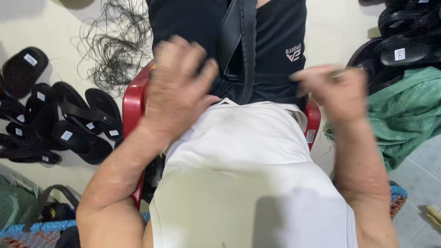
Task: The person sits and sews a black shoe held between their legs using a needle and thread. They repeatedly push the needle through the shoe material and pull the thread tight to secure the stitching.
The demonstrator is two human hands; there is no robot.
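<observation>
Mid-stitch on sandal (pixel 239 41): left hand (pixel 177 87) clamped on it, right hand (pixel 337 92) pinched on needle (pixel 341 72); next needs taut pull.

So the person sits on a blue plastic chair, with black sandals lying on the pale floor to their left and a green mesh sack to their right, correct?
Not quite: the plastic chair is red, not blue, as the head view shows. The rest holds: black sandals lie on the pale floor to the person's left, and a green mesh sack lies to their right.
</observation>
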